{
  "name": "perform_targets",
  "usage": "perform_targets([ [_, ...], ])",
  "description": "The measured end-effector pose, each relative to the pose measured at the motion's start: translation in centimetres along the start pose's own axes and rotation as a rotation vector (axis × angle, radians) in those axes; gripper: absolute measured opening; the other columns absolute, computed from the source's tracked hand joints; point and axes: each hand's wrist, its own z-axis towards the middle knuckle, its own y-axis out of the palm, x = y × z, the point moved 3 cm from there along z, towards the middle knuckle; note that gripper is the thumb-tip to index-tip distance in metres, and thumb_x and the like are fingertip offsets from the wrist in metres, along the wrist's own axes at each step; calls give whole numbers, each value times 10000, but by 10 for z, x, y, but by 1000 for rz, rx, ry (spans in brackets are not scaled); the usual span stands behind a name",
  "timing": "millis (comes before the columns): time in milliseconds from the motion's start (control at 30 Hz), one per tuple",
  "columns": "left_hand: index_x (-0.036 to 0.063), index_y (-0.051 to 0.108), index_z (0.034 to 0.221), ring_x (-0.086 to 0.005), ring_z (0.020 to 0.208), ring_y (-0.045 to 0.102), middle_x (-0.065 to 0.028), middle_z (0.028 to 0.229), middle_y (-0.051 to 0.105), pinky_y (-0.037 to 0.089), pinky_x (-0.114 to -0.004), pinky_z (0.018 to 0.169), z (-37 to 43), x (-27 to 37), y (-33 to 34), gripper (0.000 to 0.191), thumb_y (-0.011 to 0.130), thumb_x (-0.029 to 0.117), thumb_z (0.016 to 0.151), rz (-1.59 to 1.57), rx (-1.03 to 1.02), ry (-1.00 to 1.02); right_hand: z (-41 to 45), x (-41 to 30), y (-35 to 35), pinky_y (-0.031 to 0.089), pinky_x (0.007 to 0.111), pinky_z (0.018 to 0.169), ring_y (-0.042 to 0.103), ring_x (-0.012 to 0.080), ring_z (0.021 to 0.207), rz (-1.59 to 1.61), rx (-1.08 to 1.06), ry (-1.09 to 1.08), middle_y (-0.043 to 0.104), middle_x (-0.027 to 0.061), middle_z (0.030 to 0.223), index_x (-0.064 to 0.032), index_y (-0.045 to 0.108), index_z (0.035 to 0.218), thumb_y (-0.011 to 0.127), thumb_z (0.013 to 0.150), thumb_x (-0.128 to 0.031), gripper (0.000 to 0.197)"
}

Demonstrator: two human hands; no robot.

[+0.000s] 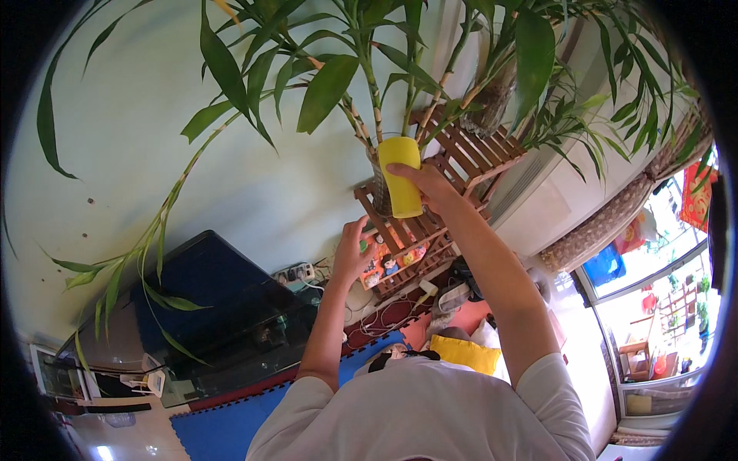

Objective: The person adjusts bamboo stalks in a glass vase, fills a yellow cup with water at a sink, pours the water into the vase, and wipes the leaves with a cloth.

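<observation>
My right hand (pixel 429 183) grips a smooth yellow cylindrical container (pixel 402 187), with the thumb across its near side. The container is upright and slightly tilted, in front of a clear glass vase (pixel 380 193) that it partly hides. Lucky bamboo stalks (pixel 377 118) rise from the vase, which stands on a slatted wooden plant stand (pixel 424 227). Lower and to the left, my left hand (pixel 351 250) is raised with its fingers apart and nothing seen in it. It is beside an orange printed box (pixel 398 253) on the stand's lower level.
Long bamboo leaves (pixel 328 86) hang around and above my hands. A second glass vase (pixel 490 98) stands on a higher tier. To the left are a dark television (pixel 202 288) and a power strip (pixel 297 272). Loose white cables (pixel 375 320) lie near the blue foam mat (pixel 242 423).
</observation>
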Motion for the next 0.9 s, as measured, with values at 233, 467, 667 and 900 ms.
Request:
perform_targets([
  [233, 110, 403, 1354, -224, 1019, 586, -121, 1231, 472, 545, -320, 747, -1, -6, 0, 581, 638, 64, 825, 37, -17, -4, -2, -2, -1, 507, 298, 641, 643, 183, 759, 44, -22, 24, 649, 91, 898, 15, 610, 1034, 808, 674, -416, 596],
  [467, 105, 408, 1352, -228, 1001, 598, -125, 1228, 476, 534, -322, 725, -7, -10, 1, 579, 633, 52, 821, 76, 6, 31, -3, 3, 4, 520, 318, 713, 648, 185, 788, -31, -57, -78, 660, 89, 917, 1, 631, 1033, 841, 642, -346, 563],
  [667, 107, 411, 1352, -219, 1003, 599, -129, 1220, 475, 534, -323, 735, -14, -3, 0, 585, 638, 45, 816, 43, -17, -24, -11, 11, 0, 510, 329, 766, 633, 174, 873, -222, 31, -128, 651, 62, 979, -22, 590, 1102, 852, 651, -198, 550],
  [900, 102, 409, 1355, -228, 980, 605, -130, 1224, 479, 526, -340, 765, -25, -13, -3, 601, 663, 69, 811, 46, -8, -16, -54, 15, -26, 507, 335, 815, 629, 164, 907, -39, 30, -279, 655, 67, 1009, -31, 593, 1098, 862, 612, -216, 585],
])
